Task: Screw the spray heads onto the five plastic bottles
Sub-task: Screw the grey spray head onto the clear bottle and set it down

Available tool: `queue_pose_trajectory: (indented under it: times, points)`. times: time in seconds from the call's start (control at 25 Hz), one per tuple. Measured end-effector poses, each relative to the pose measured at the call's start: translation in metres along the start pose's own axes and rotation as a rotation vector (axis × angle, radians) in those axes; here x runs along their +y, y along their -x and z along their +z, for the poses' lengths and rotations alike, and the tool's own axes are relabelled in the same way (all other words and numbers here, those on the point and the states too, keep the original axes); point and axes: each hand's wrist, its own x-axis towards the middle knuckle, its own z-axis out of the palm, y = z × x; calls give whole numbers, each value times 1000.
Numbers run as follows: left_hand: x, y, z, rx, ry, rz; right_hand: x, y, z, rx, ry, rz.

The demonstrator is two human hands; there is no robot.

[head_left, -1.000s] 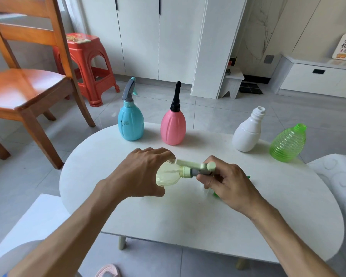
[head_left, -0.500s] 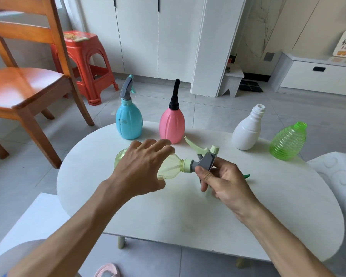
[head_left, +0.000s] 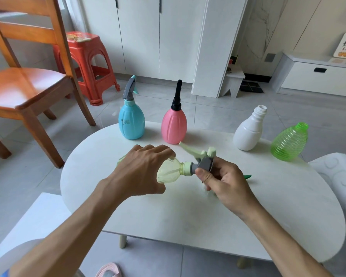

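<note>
My left hand (head_left: 140,170) grips a pale yellow-green bottle (head_left: 169,171) lying sideways above the white table (head_left: 268,206). My right hand (head_left: 224,180) pinches the grey and light-green spray head (head_left: 203,159) seated on that bottle's neck, trigger pointing up and away. At the back stand a blue bottle (head_left: 131,122) with a grey spray head and a pink bottle (head_left: 174,124) with a black nozzle. A white bottle (head_left: 248,132) and a ribbed green bottle (head_left: 289,142) stand open-necked at the right. A green part (head_left: 247,176) peeks out behind my right hand.
A wooden chair (head_left: 28,82) and a red plastic stool (head_left: 86,64) stand on the floor to the left beyond the table. White cabinets line the back wall. A white cushioned seat (head_left: 340,172) touches the table's right side.
The spray head has turned: its trigger swung from lying flat to pointing up and away. My right hand's grip shifted on the head. Both hands and the bottle stayed in about the same place.
</note>
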Motion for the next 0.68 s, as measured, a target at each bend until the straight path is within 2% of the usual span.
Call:
queue_pose_trajectory:
  times: [0.08,0.12,0.16,0.24,0.48,0.6,0.68]
  points:
    - [3,0,0,33,-33,14,-4,-3,2,-5,-349,309]
    - [5,-1,1,33,-48,19,-3,-4,3,-6,-417,424]
    - [6,-2,2,26,-60,17,-2,-5,3,7,-439,481]
    - [7,-2,3,25,-67,-5,-1,-6,3,55,-407,470]
    - [9,-7,10,-3,3,-42,-6,-9,7,309,-192,93]
    - [7,-9,9,-27,81,-71,-6,-6,-2,230,157,-240]
    - [2,-7,6,-51,163,-96,-4,-6,-16,125,358,-336]
